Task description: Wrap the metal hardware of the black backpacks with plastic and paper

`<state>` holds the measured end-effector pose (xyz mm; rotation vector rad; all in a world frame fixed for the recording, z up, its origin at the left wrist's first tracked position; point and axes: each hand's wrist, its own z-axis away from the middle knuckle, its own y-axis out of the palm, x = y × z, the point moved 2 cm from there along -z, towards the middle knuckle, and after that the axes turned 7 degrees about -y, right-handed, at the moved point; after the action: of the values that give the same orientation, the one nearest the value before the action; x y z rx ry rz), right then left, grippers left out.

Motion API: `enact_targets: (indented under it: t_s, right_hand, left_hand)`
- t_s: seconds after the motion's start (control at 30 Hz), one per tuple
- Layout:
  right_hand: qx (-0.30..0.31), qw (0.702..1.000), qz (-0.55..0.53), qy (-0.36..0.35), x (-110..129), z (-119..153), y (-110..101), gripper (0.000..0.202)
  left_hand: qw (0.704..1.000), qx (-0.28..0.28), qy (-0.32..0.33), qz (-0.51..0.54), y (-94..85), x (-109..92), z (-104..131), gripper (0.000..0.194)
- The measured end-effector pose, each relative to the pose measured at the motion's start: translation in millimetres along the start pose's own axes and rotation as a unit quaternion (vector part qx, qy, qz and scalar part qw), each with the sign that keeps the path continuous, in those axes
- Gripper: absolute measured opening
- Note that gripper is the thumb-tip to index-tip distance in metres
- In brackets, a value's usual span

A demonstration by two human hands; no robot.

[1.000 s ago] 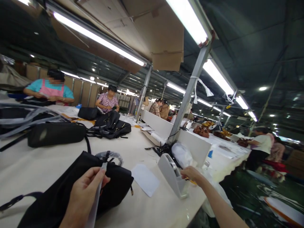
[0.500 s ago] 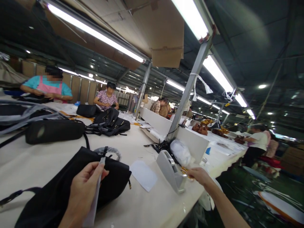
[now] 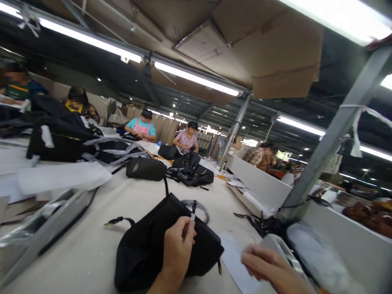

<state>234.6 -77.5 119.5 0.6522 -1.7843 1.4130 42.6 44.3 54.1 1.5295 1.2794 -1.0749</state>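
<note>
Head view: a strap (image 3: 194, 207) on the bag (image 3: 143, 245) was pinched by the nearer left hand (image 3: 177, 243), the right hand (image 3: 271, 261), grip indiscernible, held apart rightward.

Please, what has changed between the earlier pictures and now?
The view has turned left. The right hand has moved from the right of the tape dispenser leftward, toward the black bag; blur hides whether it holds anything. The left hand still pinches the pale strip over the bag.
</note>
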Motion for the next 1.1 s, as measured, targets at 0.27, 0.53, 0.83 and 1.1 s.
enact_targets:
  t_s: [0.27, 0.53, 0.83, 1.1]
  right_hand:
    - [0.139, 0.985, 0.060, -0.083, 83, -89, 75, 0.022]
    - [0.124, 0.986, 0.076, -0.077, 63, -103, 79, 0.019]
    - [0.162, 0.986, -0.034, -0.023, 74, -80, 79, 0.015]
    - [0.010, 0.993, -0.068, -0.099, 52, -82, 95, 0.021]
  left_hand:
    - [0.994, 0.016, 0.089, -0.054, -1.0, -1, 5, 0.026]
    - [0.999, 0.020, 0.033, -0.026, -5.4, 2, 7, 0.013]
    - [0.958, 0.110, -0.202, 0.171, -13.8, -14, -3, 0.022]
    - [0.956, 0.118, -0.180, 0.201, -14.6, -17, -3, 0.035]
